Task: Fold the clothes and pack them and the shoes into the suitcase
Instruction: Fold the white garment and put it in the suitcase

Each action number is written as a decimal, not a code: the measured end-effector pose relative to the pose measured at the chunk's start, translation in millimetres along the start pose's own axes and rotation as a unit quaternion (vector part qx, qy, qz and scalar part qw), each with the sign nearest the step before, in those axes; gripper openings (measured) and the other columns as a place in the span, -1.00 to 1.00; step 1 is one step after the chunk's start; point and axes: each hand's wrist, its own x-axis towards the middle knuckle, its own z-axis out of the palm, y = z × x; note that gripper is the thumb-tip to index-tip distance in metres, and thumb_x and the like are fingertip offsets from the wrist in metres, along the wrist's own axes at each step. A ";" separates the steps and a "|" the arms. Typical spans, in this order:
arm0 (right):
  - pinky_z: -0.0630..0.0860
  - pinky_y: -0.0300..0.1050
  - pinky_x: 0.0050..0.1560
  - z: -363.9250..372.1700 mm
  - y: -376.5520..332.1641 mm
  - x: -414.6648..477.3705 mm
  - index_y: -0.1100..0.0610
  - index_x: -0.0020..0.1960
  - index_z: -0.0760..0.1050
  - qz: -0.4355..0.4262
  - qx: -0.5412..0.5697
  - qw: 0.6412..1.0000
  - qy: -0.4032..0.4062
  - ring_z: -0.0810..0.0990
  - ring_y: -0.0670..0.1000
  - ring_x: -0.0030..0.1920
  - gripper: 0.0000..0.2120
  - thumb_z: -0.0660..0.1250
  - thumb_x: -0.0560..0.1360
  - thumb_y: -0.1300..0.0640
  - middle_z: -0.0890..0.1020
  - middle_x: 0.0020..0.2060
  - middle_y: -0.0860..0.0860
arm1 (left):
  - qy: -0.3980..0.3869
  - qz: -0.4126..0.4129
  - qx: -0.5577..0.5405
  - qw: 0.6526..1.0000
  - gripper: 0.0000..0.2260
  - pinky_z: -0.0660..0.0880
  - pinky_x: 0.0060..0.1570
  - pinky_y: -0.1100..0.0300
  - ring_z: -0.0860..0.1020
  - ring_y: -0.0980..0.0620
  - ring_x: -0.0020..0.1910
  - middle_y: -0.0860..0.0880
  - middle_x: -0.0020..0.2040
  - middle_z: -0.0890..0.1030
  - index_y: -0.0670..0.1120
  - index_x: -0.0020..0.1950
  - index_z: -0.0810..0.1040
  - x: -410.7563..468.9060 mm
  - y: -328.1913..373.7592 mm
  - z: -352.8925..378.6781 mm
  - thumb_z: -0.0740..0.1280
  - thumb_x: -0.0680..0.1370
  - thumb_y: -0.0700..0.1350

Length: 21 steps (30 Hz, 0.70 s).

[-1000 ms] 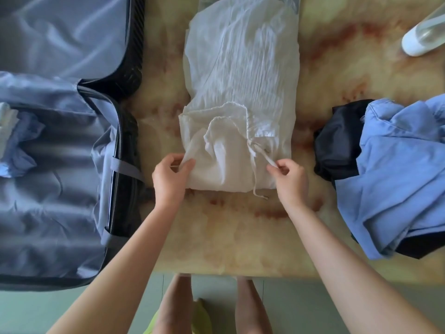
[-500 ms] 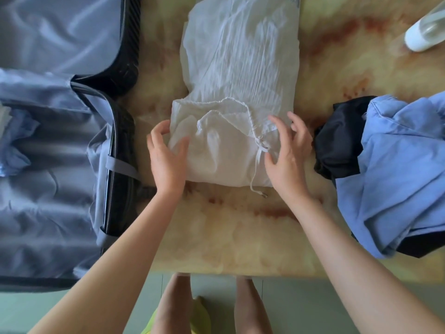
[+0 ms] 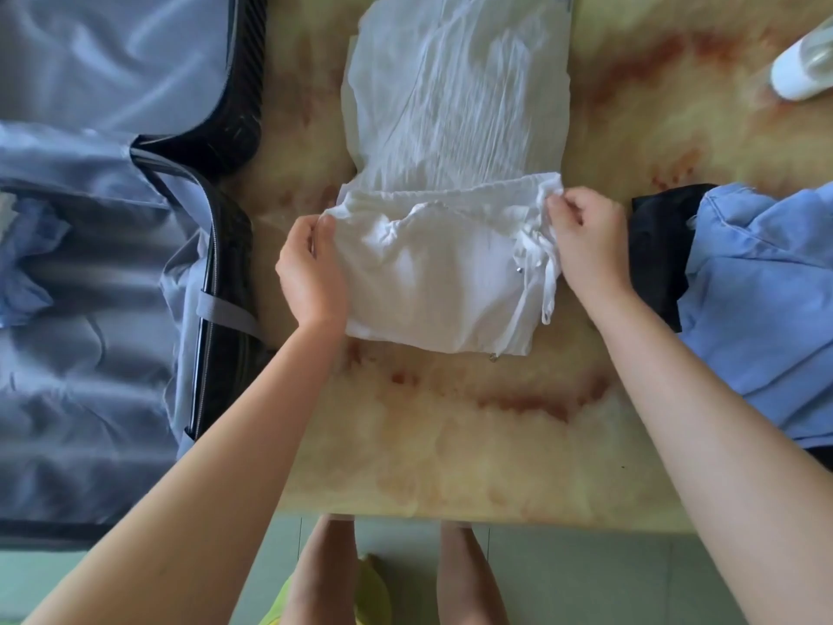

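The suitcase (image 3: 112, 399) lay open at the left of the table (image 3: 450, 444), its grey lining mostly bare, with only a crumpled pale blue item (image 3: 27, 272) showing at the frame's left edge, so packing looked barely begun. Just beside the case, the left hand (image 3: 311, 272) gripped the left edge of the white garment (image 3: 450, 182), fingers curled round the cloth. The garment lay in the middle of the table, its near end doubled over on itself and its far part stretched flat, which suggested a fold half made. The right hand (image 3: 586, 245) pinched the fold's right corner by the drawstring. To its right a dark garment (image 3: 653, 245) and a blue garment (image 3: 757, 309) lay in a loose heap, not yet folded. No shoes were in view, so that part seemed wholly left to do. The white garment's far end ran past the top edge, the heap was cut off at the right, the suitcase's left part was out of frame, and a white object (image 3: 802, 69) at the top right was too cropped to name.
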 end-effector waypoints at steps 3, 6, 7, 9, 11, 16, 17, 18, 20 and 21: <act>0.24 -0.11 -0.32 -2.5 11.1 9.0 0.27 -0.32 0.46 0.078 -0.057 0.995 -0.037 0.34 0.01 -0.40 -0.62 0.23 0.57 0.06 0.36 -0.49 0.03 | -0.007 -0.025 0.010 1.000 -0.69 0.28 -0.41 0.43 0.33 0.24 -0.45 0.12 -0.40 0.41 0.00 -0.30 0.41 5.6 -0.9 6.7 0.16 0.63 0.03; 0.30 -0.09 -0.29 0.5 17.6 7.3 0.28 -0.18 0.50 0.105 -0.076 0.990 -0.046 0.44 0.05 -0.29 -0.63 0.22 0.57 -0.02 0.45 -0.42 -0.01 | -0.032 -0.037 0.037 0.998 -0.65 0.25 -0.46 0.40 0.30 0.20 -0.47 0.10 -0.43 0.36 -0.02 -0.35 0.35 12.8 0.7 10.8 0.14 0.63 0.03; 0.34 -0.11 -0.25 1.7 18.6 4.5 0.22 -0.15 0.51 0.110 -0.051 0.992 -0.040 0.48 0.02 -0.24 -0.66 0.22 0.57 -0.05 0.48 -0.37 -0.07 | -0.041 -0.036 0.039 0.998 -0.66 0.26 -0.43 0.39 0.32 0.20 -0.45 0.10 -0.42 0.38 -0.03 -0.32 0.39 16.4 1.6 11.1 0.14 0.63 0.03; 0.43 -0.20 -0.05 2.6 19.4 -6.7 0.10 0.04 0.51 0.109 0.045 0.993 -0.006 0.52 -0.08 -0.06 -0.68 0.23 0.55 -0.15 0.53 -0.16 -0.18 | -0.062 -0.028 0.030 0.997 -0.74 0.32 -0.31 0.42 0.40 0.23 -0.35 0.13 -0.33 0.48 -0.04 -0.19 0.51 21.5 5.4 10.4 0.16 0.63 0.00; 0.38 -0.22 0.17 3.2 22.5 -22.0 0.08 0.23 0.44 0.038 0.067 0.997 0.032 0.44 -0.08 0.12 -0.53 0.31 0.46 -0.20 0.42 0.04 -0.20 | -0.074 -0.005 0.025 0.997 -0.81 0.38 -0.12 0.44 0.49 0.25 -0.16 0.13 -0.13 0.58 -0.03 -0.02 0.58 23.8 6.4 8.7 0.20 0.61 -0.01; 0.15 -0.03 0.33 15.9 28.7 -35.7 0.02 0.26 0.44 -0.123 -0.132 0.983 0.029 0.23 0.03 0.28 -0.40 0.53 0.28 -0.05 0.34 0.29 0.06 | -0.120 0.036 0.007 0.992 -0.90 0.40 -0.03 0.49 0.53 0.31 -0.03 0.20 -0.05 0.62 0.06 0.02 0.60 17.8 7.2 3.6 0.36 0.53 0.01; 0.15 0.01 0.33 19.1 27.4 -32.8 0.00 0.23 0.48 -0.139 -0.153 0.978 0.040 0.22 0.04 0.29 -0.46 0.52 0.28 -0.02 0.34 0.32 0.10 | -0.119 0.044 0.010 0.992 -0.93 0.40 -0.05 0.49 0.53 0.33 -0.06 0.21 -0.10 0.62 0.07 -0.03 0.60 16.8 7.4 3.5 0.38 0.52 0.01; 0.15 0.04 0.34 21.5 26.3 -28.8 0.00 0.17 0.52 -0.152 -0.168 0.973 0.052 0.21 0.06 0.31 -0.54 0.50 0.30 0.00 0.35 0.33 0.12 | -0.108 0.051 0.007 0.993 -0.95 0.40 -0.07 0.49 0.53 0.34 -0.11 0.22 -0.14 0.61 0.07 -0.06 0.59 15.8 8.6 3.5 0.39 0.51 0.01; 0.12 0.04 0.34 24.3 25.6 -18.4 0.01 0.07 0.57 -0.171 -0.188 0.965 0.072 0.19 0.08 0.32 -0.71 0.46 0.35 0.06 0.37 0.35 0.13 | -0.069 0.052 -0.017 0.996 -0.94 0.42 -0.10 0.45 0.51 0.33 -0.20 0.21 -0.20 0.59 0.04 -0.07 0.59 16.4 10.5 4.2 0.38 0.52 0.00; 0.12 0.04 0.34 24.3 26.5 -13.6 0.01 0.03 0.58 -0.178 -0.198 0.961 0.077 0.18 0.09 0.32 -0.76 0.44 0.37 0.09 0.37 0.35 0.14 | -0.056 0.047 -0.033 0.997 -0.92 0.43 -0.09 0.43 0.50 0.32 -0.22 0.20 -0.21 0.58 0.01 -0.05 0.60 17.4 11.5 5.1 0.38 0.52 0.00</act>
